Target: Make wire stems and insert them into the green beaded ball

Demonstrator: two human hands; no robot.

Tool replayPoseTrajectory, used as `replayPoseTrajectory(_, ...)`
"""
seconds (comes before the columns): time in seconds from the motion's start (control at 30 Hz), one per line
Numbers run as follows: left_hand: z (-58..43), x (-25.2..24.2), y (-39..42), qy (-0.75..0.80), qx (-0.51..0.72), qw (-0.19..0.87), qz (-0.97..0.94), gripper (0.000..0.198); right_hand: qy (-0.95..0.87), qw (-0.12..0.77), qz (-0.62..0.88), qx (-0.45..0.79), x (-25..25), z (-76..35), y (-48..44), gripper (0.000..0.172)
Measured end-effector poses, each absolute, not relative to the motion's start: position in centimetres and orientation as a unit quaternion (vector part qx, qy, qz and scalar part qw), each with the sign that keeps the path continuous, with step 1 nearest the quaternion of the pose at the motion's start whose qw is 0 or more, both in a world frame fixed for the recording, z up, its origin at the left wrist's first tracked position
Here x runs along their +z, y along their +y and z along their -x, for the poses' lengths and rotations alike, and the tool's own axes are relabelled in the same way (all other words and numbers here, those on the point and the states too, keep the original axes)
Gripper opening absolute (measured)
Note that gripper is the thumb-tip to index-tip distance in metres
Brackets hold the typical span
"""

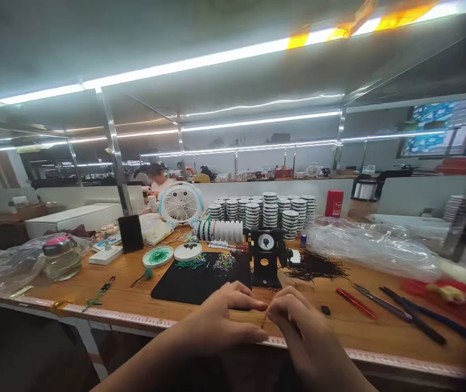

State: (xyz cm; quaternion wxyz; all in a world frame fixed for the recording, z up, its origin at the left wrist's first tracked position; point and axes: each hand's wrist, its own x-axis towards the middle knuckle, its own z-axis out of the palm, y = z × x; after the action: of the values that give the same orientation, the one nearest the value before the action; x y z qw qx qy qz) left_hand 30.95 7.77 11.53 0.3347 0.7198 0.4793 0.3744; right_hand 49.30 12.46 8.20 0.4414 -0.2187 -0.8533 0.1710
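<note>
My left hand (pixel 235 314) is over the front edge of the wooden bench, thumb and forefinger apart, with nothing plainly held between them. Close beside it, my right hand (pixel 300 321) has its fingers curled into a pinch; a faint thin strand seems to hang there, too blurred to name. Just beyond both hands stands a black device with a round dial (pixel 266 242). A black mat (pixel 200 286) lies to its left, carrying a pile of small multicoloured beads (pixel 224 262). Many dark cut strands (pixel 318 265) lie to the device's right.
Stacked white spools (pixel 253 215) line the back, beside a white fan (pixel 181 203). A dish of green beads (pixel 158 256) and a glass jar (pixel 61 258) are at left. A red pen (pixel 355 302), tweezers (pixel 382 302) and dark-handled pliers (pixel 424 316) lie at right.
</note>
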Motion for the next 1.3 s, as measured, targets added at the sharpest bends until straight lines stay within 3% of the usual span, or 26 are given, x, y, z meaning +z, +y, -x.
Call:
replayPoseTrajectory(0.1,-30.7,12.3,8.1,0.51,0.374,0.329,-0.701,0.025,-0.836,0.415,0.264,0.244,9.1,-49.3,12.0,0.018)
replayPoseTrajectory(0.27,-31.3,11.5,8.8,0.501,0.358,0.358,-0.702,0.021,-0.827,0.412,0.279,0.262,9.2,-49.3,11.6,0.014)
replayPoseTrajectory(0.57,-31.7,9.7,9.0,0.481,0.364,0.436,-0.668,0.024,-0.817,0.47,0.259,0.21,7.7,-49.1,12.1,0.016)
replayPoseTrajectory(0.63,-31.6,9.6,8.9,0.487,0.363,0.462,-0.646,0.025,-0.795,0.472,0.285,0.251,7.7,-49.3,12.0,0.016)
replayPoseTrajectory(0.73,-31.7,9.6,8.7,0.505,0.365,0.488,-0.611,0.026,-0.73,0.432,0.336,0.409,7.7,-49.9,11.9,0.02)
replayPoseTrajectory(0.87,-32.0,9.5,8.3,0.533,0.363,0.455,-0.614,0.025,-0.663,0.368,0.3,0.578,7.6,-50.4,11.6,0.022)
replayPoseTrajectory(1.3,-32.8,9.2,8.0,0.561,0.339,0.384,-0.65,0.028,-0.617,0.361,0.322,0.62,6.7,-50.0,11.2,0.019)
